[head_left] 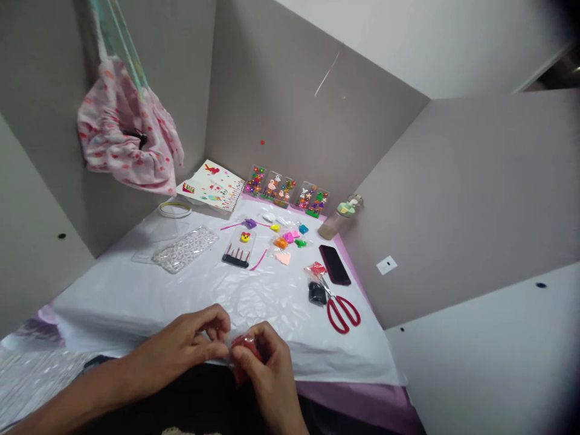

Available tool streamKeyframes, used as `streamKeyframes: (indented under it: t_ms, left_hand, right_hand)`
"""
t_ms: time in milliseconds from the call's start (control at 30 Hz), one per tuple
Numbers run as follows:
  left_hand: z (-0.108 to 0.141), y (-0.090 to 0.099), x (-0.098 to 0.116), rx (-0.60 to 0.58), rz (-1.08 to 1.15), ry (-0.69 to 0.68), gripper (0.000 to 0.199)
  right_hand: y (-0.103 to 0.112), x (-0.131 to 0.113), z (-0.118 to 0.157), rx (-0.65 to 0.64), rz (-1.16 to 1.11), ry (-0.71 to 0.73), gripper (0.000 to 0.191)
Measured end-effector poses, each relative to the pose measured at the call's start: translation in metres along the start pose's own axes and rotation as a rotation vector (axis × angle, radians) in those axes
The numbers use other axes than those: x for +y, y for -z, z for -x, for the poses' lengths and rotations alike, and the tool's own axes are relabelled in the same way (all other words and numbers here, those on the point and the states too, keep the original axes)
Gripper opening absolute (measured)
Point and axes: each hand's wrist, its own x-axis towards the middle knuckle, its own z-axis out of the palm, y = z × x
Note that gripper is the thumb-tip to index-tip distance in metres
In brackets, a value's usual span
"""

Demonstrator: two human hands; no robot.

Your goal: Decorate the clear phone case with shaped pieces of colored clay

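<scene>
At the table's near edge, my right hand (272,362) pinches a small clear plastic packet of reddish-brown clay (247,344) between thumb and fingers. My left hand (203,335) is at the packet's left side, its fingers curled and its fingertips closed at the edge of the clear wrapping. Beyond both hands lies a clear phone case (239,248) with a black base strip, thin brown stalks and a yellow face with red on top. Several small packets of coloured clay (290,237) are scattered to its right.
Red-handled scissors (343,313), a black clay packet (317,293) and a phone (335,264) are on the right. A patterned clear case (185,249) lies left. Decorated cases (285,190), a notebook (212,187) and a jar (333,225) stand behind. A pink cloth bag (131,127) hangs upper left.
</scene>
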Motion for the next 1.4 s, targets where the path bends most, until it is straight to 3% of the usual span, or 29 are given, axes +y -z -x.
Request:
streamKeyframes:
  t_ms: [200, 533, 900, 1067, 1200, 1400]
  left_hand:
    - [0.000, -0.008, 0.002, 0.026, -0.061, 0.027, 0.030]
    - [0.000, -0.018, -0.004, 0.205, 0.096, -0.047, 0.028]
    - [-0.001, -0.020, -0.005, 0.177, 0.134, -0.044, 0.028]
    - [-0.001, -0.021, -0.007, 0.155, 0.210, -0.021, 0.023]
    - [0.000, -0.022, -0.007, 0.114, 0.325, 0.010, 0.024]
    - [0.000, -0.019, -0.007, 0.210, 0.241, -0.030, 0.024]
  right_hand:
    - [-0.002, 0.002, 0.000, -0.009, 0.023, 0.066, 0.036]
    - [-0.004, 0.004, -0.003, 0.016, -0.001, 0.111, 0.028]
    - [-0.008, -0.004, 0.001, 0.029, 0.143, 0.148, 0.023]
    - [-0.008, -0.006, 0.004, 0.055, 0.265, 0.258, 0.025]
    - [-0.008, 0.001, 0.003, 0.073, 0.182, 0.232, 0.022]
    - [-0.007, 0.004, 0.002, 0.037, 0.066, 0.160, 0.022]
